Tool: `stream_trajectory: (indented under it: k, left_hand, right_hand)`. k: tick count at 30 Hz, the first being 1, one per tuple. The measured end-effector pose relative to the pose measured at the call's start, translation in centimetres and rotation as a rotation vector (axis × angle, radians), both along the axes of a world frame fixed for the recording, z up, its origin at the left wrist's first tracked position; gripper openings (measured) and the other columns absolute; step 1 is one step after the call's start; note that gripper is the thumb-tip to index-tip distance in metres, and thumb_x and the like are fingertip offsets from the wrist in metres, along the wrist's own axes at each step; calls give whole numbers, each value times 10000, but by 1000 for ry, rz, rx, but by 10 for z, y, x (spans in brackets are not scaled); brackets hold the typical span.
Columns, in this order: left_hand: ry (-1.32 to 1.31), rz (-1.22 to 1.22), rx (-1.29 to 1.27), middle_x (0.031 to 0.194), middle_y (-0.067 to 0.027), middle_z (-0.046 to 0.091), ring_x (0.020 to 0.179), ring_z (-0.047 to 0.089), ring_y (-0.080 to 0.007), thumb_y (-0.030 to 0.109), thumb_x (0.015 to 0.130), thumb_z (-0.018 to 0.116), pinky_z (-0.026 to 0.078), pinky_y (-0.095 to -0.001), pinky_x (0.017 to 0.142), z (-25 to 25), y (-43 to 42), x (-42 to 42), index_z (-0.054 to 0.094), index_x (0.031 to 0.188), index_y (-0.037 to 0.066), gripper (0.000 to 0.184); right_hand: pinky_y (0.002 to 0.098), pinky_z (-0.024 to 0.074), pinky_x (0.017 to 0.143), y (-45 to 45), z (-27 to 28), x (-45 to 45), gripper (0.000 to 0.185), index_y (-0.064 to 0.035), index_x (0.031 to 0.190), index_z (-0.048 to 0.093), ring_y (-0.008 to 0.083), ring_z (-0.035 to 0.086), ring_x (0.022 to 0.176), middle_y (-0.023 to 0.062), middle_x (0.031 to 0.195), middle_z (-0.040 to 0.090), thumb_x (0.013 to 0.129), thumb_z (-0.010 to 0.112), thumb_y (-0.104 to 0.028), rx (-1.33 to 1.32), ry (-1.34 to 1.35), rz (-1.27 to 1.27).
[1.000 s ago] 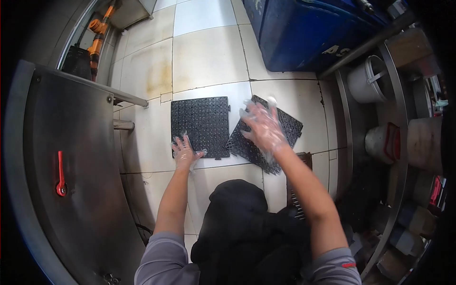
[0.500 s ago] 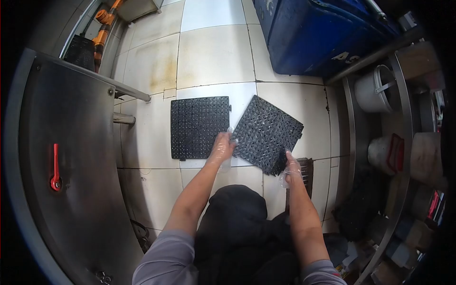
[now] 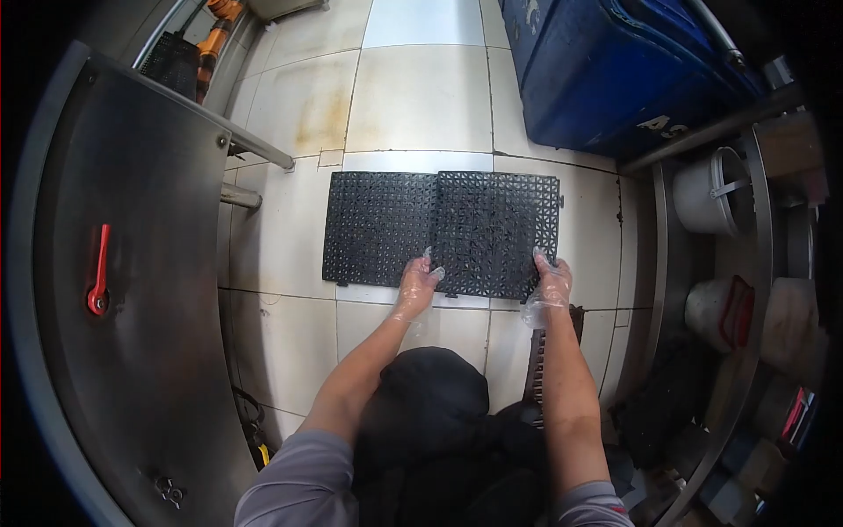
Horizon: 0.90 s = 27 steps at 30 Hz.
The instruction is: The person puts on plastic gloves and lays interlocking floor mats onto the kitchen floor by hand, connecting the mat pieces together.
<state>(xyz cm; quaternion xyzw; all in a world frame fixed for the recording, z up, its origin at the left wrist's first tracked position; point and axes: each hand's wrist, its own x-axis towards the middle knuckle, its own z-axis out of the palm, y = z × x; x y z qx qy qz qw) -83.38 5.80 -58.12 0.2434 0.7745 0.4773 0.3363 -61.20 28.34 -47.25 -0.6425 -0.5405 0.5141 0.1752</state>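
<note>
Two square black plastic floor mats with a perforated grid lie side by side in front of me. The left mat (image 3: 379, 227) rests on the white floor tiles. Beside it, the right mat (image 3: 496, 230) is squared up, its left edge slightly over or against the left mat; which of these I cannot tell. My left hand (image 3: 420, 285), in a clear plastic glove, grips the right mat at its near left corner. Also gloved, my right hand (image 3: 551, 281) is closed on that mat's near right corner. Small connector tabs show along the mats' edges.
A large blue bin (image 3: 632, 79) stands at the far right. Metal shelving with a grey bucket (image 3: 709, 189) runs along the right. To the left is a steel cabinet panel (image 3: 158, 263) with a red handle (image 3: 99, 272). A floor drain grate (image 3: 537, 360) lies near my right arm.
The right mat has turned from a slant to line up with the left mat, and it has moved against it. Both hands moved with it, and the view shifted slightly.
</note>
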Motion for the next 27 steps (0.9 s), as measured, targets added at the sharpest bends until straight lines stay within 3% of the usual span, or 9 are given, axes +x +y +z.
stream_trajectory:
  k: [3,8,14,17,19,20,23,27]
  left_hand:
    - [111,-24,-24,1081,-86,539,992,554,-188,-51,858,711,482,-316,932,8,-2,-2,568,1212,-54,382]
    - [225,-134,-106,1058,-149,583,984,601,-275,48,850,756,502,-375,906,43,0,-3,591,1223,-67,424]
    - [269,-181,-33,1053,-179,588,972,602,-313,122,867,767,501,-398,890,38,-9,-3,594,1264,-41,462]
    - [438,-97,-53,1078,-191,581,989,598,-334,144,876,772,499,-413,886,58,-10,-13,566,1312,-23,510]
    - [476,44,-65,1109,-199,566,1009,588,-361,152,873,776,490,-440,899,69,-7,-29,505,1392,-3,606]
    - [523,91,-41,1165,-210,565,1057,559,-400,87,854,738,461,-488,951,74,-7,-37,482,1410,23,615]
    - [652,-56,-75,1316,-212,528,1218,504,-410,179,828,798,418,-504,1048,78,1,-55,435,1472,53,750]
    - [647,-226,-239,1477,-232,442,1383,401,-425,341,783,861,334,-524,1155,75,20,-58,361,1530,48,945]
  right_hand:
    - [356,509,899,9,1,-9,590,95,1173,654,248,674,944,157,1050,725,853,824,-371,22,-71,55]
    - [384,503,964,20,-60,8,703,120,1257,615,302,681,1050,214,1160,710,847,831,-409,79,-186,48]
    - [401,474,1041,23,-50,6,864,155,1392,498,345,637,1196,271,1301,643,839,837,-416,7,-267,55]
    - [418,499,980,11,-35,0,704,144,1231,623,377,668,1097,272,1173,685,827,841,-391,18,-228,-18]
    - [413,502,968,11,-35,0,691,135,1218,631,378,670,1083,266,1157,688,825,843,-392,-12,-216,-18]
    - [411,504,963,11,-36,1,684,130,1211,635,378,671,1075,263,1149,689,825,845,-393,-28,-212,-16]
    - [425,472,1044,13,-32,0,831,141,1379,518,381,628,1207,286,1307,639,846,827,-417,-80,-284,36]
    - [429,479,1031,22,-59,10,804,128,1349,554,387,642,1182,290,1277,653,849,816,-444,16,-386,87]
